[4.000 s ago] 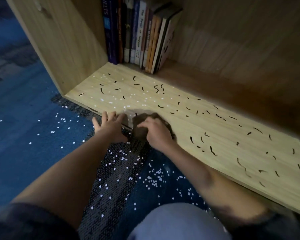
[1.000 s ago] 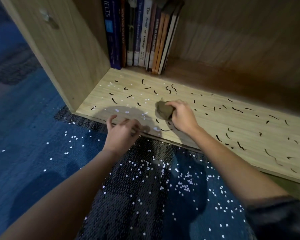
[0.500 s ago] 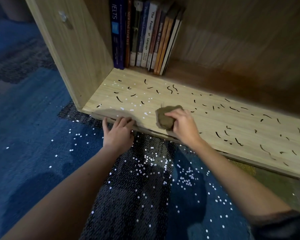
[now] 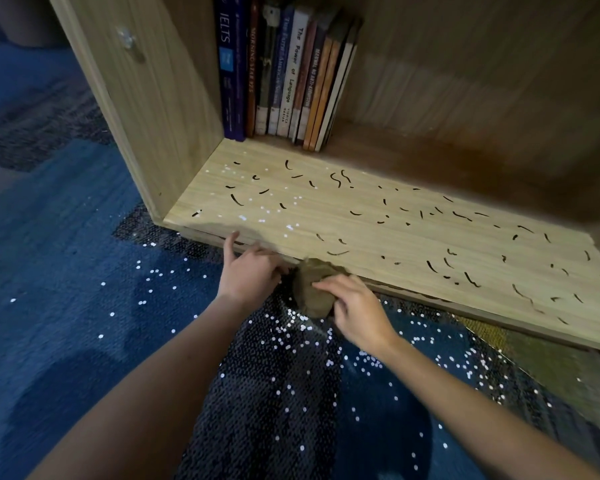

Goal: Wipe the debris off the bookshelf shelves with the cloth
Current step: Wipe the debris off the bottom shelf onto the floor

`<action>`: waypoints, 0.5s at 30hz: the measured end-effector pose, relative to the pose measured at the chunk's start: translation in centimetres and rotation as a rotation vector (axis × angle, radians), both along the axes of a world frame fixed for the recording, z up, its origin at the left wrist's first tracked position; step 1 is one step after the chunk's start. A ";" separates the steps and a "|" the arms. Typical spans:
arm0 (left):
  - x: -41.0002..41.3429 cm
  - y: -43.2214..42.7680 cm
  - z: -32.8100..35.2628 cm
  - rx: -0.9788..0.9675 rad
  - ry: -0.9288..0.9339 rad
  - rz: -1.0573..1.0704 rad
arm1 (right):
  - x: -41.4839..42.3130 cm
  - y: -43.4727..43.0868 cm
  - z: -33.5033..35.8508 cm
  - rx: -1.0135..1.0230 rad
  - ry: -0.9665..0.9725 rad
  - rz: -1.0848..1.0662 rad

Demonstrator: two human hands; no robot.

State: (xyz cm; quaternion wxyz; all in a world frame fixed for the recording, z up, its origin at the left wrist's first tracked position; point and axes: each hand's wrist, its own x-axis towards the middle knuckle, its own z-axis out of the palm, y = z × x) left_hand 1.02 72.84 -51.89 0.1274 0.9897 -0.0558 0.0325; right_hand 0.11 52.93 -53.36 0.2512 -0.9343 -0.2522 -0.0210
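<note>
The blue carpet [image 4: 66, 271] on the left has little white dots [image 4: 149, 282] on it. If I push more off the shelf, they will hide in the fuzzy carpet and be hard to pick up.

The wood side wall [image 4: 146, 109] stands next, and the books [image 4: 284, 74] stand at the far left of the shelf [image 4: 361, 202]. If I wipe away from me, bits could slide under the books and stay there.

More white dots lie on the left part of the shelf [image 4: 267, 211]. They look tiny and round, so I think they will roll and bounce.

My left hand [image 4: 250, 275] rests at the near edge of the shelf, with loose fingers and one finger poking up. It holds nothing that I can see. If it is too flat or too far left, bits will drop past it.

The cloth [image 4: 314, 289] is a small brown lump just over the near edge, next to my left hand. It is so scrunched up that it may miss a lot in one go.

My right hand [image 4: 354, 310] has its fingers curled on the cloth. If I let go a little, the cloth could fall on the carpet and get dirty.

Lots of dark curly bits [image 4: 470, 278] lie on the right side, well away from the cloth, so I may have to reach far and bump them around
</note>
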 end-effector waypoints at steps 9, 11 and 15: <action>0.2 1.1 -0.5 0.022 -0.004 0.118 | 1.3 0.2 1.7 0.115 -0.188 -0.048; 0.2 1.5 -0.8 0.048 0.044 0.121 | 2.0 0.7 2.1 0.091 -0.188 -0.029; 0.4 1.7 -1.4 0.057 0.129 0.097 | 2.1 1.8 1.7 -0.005 -0.133 0.000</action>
